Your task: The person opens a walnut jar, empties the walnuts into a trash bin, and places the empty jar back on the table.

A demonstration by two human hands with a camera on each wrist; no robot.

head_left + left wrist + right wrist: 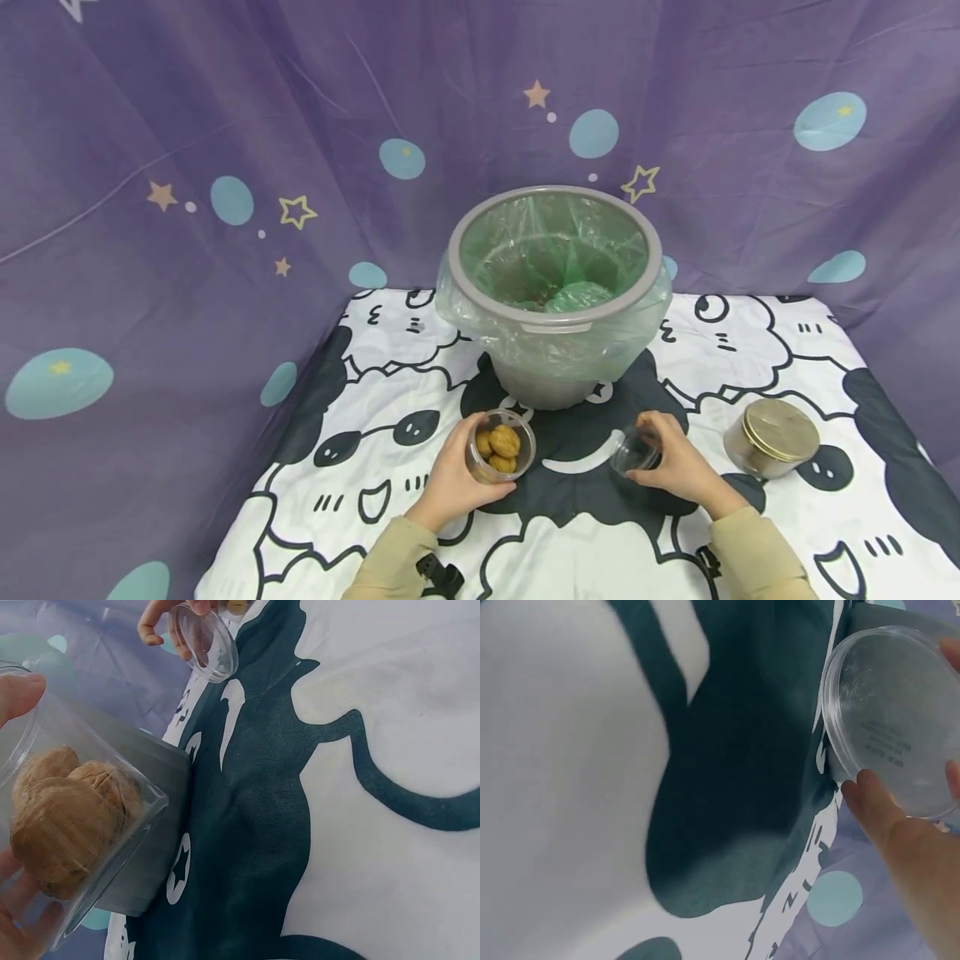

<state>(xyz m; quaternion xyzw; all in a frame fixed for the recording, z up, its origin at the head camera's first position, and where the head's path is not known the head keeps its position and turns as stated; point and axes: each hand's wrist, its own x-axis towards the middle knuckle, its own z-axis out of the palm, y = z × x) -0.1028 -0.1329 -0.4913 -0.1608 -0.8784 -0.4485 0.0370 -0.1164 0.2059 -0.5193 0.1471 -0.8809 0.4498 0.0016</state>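
My left hand (459, 472) grips a clear plastic jar (527, 457) around its side, its open mouth facing up in the head view. Several walnuts (67, 817) lie inside, brown and wrinkled in the left wrist view. To the right, my right hand (678, 462) holds a round clear lid (634, 450) by its edge, thumb and fingers on opposite sides. Small dark print shows on the lid (877, 735) in the right wrist view. Both hands are over the dark part of the cloth, with the lid apart from the jar.
A grey bin (551, 321) lined with a thin greenish bag stands behind both hands, with crumpled green plastic inside. Right of my right hand is a closed jar with a gold lid (782, 429). A cartoon-print cloth (585, 550) covers the table; a purple curtain (300, 125) hangs behind.
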